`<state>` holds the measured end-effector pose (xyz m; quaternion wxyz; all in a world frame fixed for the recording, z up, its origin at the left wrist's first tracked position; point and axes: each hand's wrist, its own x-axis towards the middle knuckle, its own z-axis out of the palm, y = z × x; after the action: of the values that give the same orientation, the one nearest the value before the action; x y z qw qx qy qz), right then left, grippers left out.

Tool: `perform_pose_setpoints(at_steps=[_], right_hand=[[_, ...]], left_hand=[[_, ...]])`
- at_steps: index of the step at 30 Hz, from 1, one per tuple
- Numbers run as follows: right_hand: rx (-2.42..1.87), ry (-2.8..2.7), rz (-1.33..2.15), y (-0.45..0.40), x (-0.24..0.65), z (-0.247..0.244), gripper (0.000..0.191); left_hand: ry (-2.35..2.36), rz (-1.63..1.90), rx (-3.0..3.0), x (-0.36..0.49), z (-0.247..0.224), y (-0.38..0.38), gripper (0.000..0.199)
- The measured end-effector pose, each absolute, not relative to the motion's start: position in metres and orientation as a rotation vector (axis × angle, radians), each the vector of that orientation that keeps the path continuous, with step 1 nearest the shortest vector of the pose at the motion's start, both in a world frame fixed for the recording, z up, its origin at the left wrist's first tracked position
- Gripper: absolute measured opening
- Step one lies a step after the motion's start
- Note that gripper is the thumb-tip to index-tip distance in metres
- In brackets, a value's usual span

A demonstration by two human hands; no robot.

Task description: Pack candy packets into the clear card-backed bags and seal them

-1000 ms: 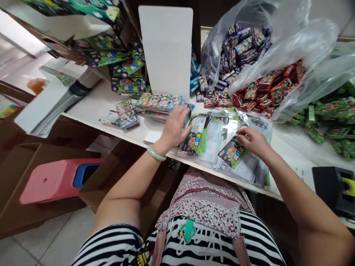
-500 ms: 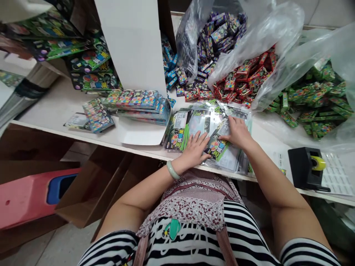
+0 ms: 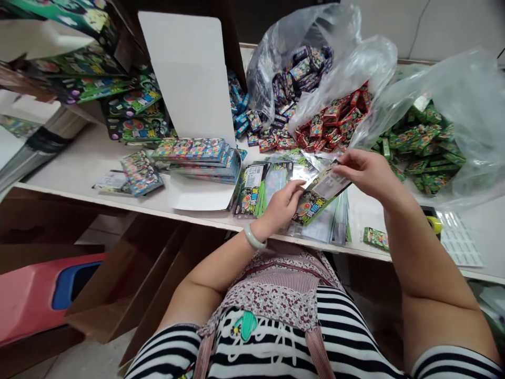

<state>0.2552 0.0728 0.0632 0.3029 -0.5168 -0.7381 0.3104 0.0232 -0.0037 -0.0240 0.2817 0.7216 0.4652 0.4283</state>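
My right hand point(image 3: 361, 171) pinches the upper corner of a clear printed packet point(image 3: 317, 197), which is raised and tilted above the pile. Against the packet's left side rests my left hand point(image 3: 281, 205), its fingers bent together; its grip is partly hidden. Beneath both hands lie several flat clear packets point(image 3: 276, 181) with black and green print. Left of them, an open white box point(image 3: 201, 195) holds stacked colourful strips point(image 3: 197, 150). One small green box point(image 3: 376, 238) sits by my right forearm.
Behind are plastic bags with purple point(image 3: 303, 73), red point(image 3: 335, 118) and green boxes point(image 3: 430, 142). A yellow-reel tape dispenser point(image 3: 435, 225) and a label sheet point(image 3: 460, 239) lie right. Cartons point(image 3: 114, 284) and a red stool point(image 3: 31, 295) stand below left.
My right hand has risen rightward, lifting a packet's corner from the pile. My left hand has drawn its spread fingers together by the packet. The view has shifted slightly.
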Motion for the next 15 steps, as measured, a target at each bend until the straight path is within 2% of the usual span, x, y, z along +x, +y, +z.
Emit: perform_pose_setpoints(at_steps=[3, 6, 10, 12, 15], right_hand=[[-1.186, -1.946, 1.228, 0.056, 0.258, 0.081, 0.036], [-1.098, -1.979, 1.464, 0.047, 0.258, 0.081, 0.039], [-1.075, -1.867, 1.505, 0.038, 0.245, 0.07, 0.048], [-0.991, -1.868, 1.532, 0.033, 0.233, 0.068, 0.051], [-0.866, -1.968, 1.438, 0.025, 0.215, 0.067, 0.044]], left_hand=[[1.172, 1.3, 1.996, 0.021, -0.002, 0.003, 0.024], [1.095, 1.236, 2.277, 0.011, 0.014, -0.003, 0.031], [1.288, 0.983, 2.597, 0.004, 0.024, -0.02, 0.042], [1.403, 0.885, 2.638, 0.002, 0.024, -0.027, 0.041], [1.525, 0.842, 2.636, -0.007, 0.021, -0.033, 0.037]])
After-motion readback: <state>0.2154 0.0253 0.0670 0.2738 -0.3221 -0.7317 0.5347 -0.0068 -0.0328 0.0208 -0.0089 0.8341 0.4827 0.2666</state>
